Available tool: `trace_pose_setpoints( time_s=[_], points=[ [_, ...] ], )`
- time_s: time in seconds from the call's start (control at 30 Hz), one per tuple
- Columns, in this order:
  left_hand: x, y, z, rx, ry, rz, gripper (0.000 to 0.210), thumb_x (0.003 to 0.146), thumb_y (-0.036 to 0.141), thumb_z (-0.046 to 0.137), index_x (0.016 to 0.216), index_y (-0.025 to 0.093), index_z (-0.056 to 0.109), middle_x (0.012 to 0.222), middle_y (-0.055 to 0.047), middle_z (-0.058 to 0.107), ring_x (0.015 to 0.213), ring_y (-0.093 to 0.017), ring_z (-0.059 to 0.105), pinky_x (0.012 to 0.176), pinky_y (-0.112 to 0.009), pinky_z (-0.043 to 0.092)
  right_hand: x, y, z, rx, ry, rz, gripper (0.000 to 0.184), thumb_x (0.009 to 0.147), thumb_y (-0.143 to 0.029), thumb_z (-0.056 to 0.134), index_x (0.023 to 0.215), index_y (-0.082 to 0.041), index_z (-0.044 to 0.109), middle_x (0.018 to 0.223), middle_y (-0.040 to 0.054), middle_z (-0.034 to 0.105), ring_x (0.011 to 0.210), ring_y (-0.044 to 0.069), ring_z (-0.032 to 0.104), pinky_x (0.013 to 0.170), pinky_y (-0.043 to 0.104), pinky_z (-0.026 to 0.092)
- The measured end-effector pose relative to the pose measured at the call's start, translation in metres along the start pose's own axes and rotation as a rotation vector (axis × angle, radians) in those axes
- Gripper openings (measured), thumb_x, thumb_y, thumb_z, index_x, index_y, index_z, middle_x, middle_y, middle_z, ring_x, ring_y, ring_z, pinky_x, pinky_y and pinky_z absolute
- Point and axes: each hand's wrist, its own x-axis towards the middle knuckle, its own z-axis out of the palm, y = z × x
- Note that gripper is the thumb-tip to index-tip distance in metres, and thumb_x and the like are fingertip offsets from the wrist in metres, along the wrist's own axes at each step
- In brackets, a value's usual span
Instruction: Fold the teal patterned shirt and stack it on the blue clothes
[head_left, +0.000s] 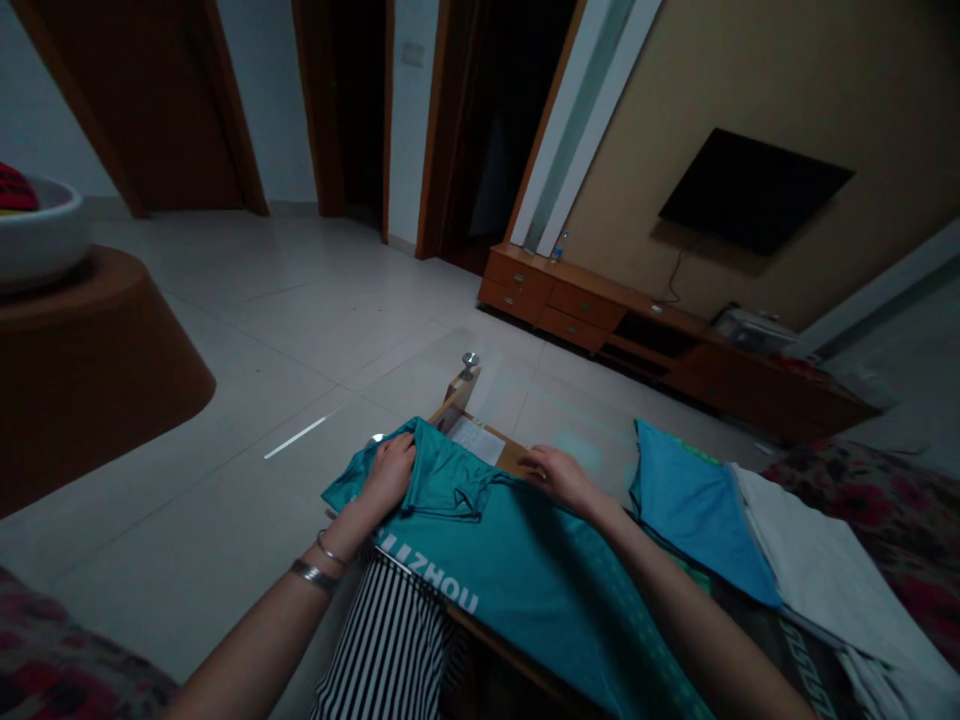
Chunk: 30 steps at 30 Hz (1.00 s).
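Note:
A teal shirt (pixel 517 560) with white lettering lies spread across a glass-topped table in front of me, part of it folded over at the far left. My left hand (pixel 391 472) is closed on the folded teal fabric there, a bracelet and a bangle on its wrist. At the shirt's far edge is my right hand (pixel 559 478), its fingers apart and lightly bent, with no cloth visibly gripped. Whether its lower fingers touch the fabric is hard to tell.
Folded blue (pixel 686 505) and white (pixel 825 560) garments lie at right, beside a floral sofa (pixel 855 480). The glass table (pixel 412 385) has a metal-capped post. A white basin (pixel 37 235) stands on a brown stand (pixel 97 370) at left. A TV cabinet (pixel 577 305) lines the far wall.

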Motion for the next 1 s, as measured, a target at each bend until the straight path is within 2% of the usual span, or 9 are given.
trace_pose_setpoints(
  time_s=[0.1,0.23,0.37,0.47,0.6,0.77,0.83,0.9,1.0],
  points=[
    [0.001,-0.012,-0.008,0.043,-0.002,0.017,0.037,0.091,0.026,0.039,0.112,0.013,0.067,0.131,-0.017,0.057,0.123,-0.032,0.048,0.105,-0.048,0.036,-0.001,0.019,0.025,0.035,0.012,0.062,0.037,0.078,-0.008,0.061,0.114,-0.016,0.063,0.112,0.0097,0.062,0.105,0.021,0.056,0.092,0.033,0.042],
    [0.007,-0.024,-0.006,0.075,0.006,0.007,0.035,0.091,0.026,0.040,0.113,0.015,0.065,0.128,-0.014,0.059,0.119,-0.028,0.051,0.101,-0.044,0.039,0.010,0.014,0.059,0.177,0.145,0.047,0.049,0.074,-0.004,0.062,0.120,-0.020,0.060,0.119,0.0091,0.057,0.113,0.021,0.050,0.098,0.036,0.039],
    [0.014,-0.030,-0.002,0.133,0.020,-0.034,0.034,0.089,0.022,0.041,0.113,0.018,0.065,0.126,-0.012,0.060,0.116,-0.029,0.051,0.094,-0.044,0.042,0.025,0.011,0.083,0.262,0.248,-0.044,0.035,0.076,-0.004,0.060,0.105,-0.021,0.067,0.110,0.0064,0.060,0.106,0.019,0.051,0.094,0.034,0.040],
    [0.017,-0.036,-0.002,0.135,0.026,-0.001,0.033,0.088,0.022,0.042,0.112,0.019,0.065,0.125,-0.011,0.060,0.115,-0.029,0.050,0.094,-0.045,0.041,0.028,0.016,0.091,0.286,0.298,-0.047,0.021,0.080,-0.004,0.056,0.087,-0.019,0.068,0.099,0.0055,0.062,0.098,0.018,0.052,0.089,0.032,0.041],
    [0.019,-0.035,-0.008,0.033,0.064,-0.002,0.031,0.085,0.017,0.042,0.106,0.017,0.065,0.118,-0.011,0.062,0.112,-0.026,0.052,0.097,-0.043,0.041,0.020,0.009,0.083,0.272,0.372,0.003,0.024,0.079,0.000,0.051,0.079,-0.018,0.067,0.098,0.0061,0.062,0.099,0.018,0.052,0.089,0.031,0.040],
    [0.013,0.005,-0.018,-0.051,0.223,-0.057,0.027,0.080,0.008,0.040,0.095,0.014,0.061,0.100,-0.012,0.061,0.103,-0.024,0.052,0.097,-0.039,0.042,0.006,-0.035,0.068,0.254,0.285,0.038,0.018,0.082,-0.006,0.054,0.089,-0.018,0.065,0.093,0.0043,0.063,0.090,0.017,0.055,0.080,0.027,0.041],
    [0.004,0.030,-0.015,-0.097,0.172,-0.011,0.023,0.084,0.011,0.040,0.097,0.015,0.059,0.102,-0.011,0.061,0.103,-0.023,0.052,0.096,-0.038,0.042,0.001,-0.053,0.072,0.239,0.247,0.116,0.011,0.082,-0.016,0.060,0.093,-0.018,0.063,0.093,0.0044,0.063,0.088,0.018,0.056,0.077,0.028,0.041],
    [-0.008,0.052,-0.007,-0.128,0.066,0.029,0.021,0.089,0.017,0.042,0.102,0.016,0.058,0.105,-0.010,0.060,0.104,-0.022,0.052,0.095,-0.037,0.043,-0.004,-0.065,0.082,0.229,0.241,0.204,0.016,0.081,-0.021,0.063,0.096,-0.018,0.061,0.094,0.0052,0.064,0.088,0.020,0.057,0.077,0.029,0.042],
    [-0.022,0.078,0.004,-0.014,-0.063,-0.025,0.025,0.090,0.027,0.050,0.111,0.015,0.058,0.108,-0.011,0.058,0.105,-0.025,0.050,0.092,-0.040,0.042,-0.011,-0.072,0.098,0.278,0.268,0.301,0.023,0.081,-0.015,0.059,0.103,-0.018,0.058,0.094,0.0053,0.064,0.089,0.020,0.058,0.079,0.031,0.043]
  ],
)
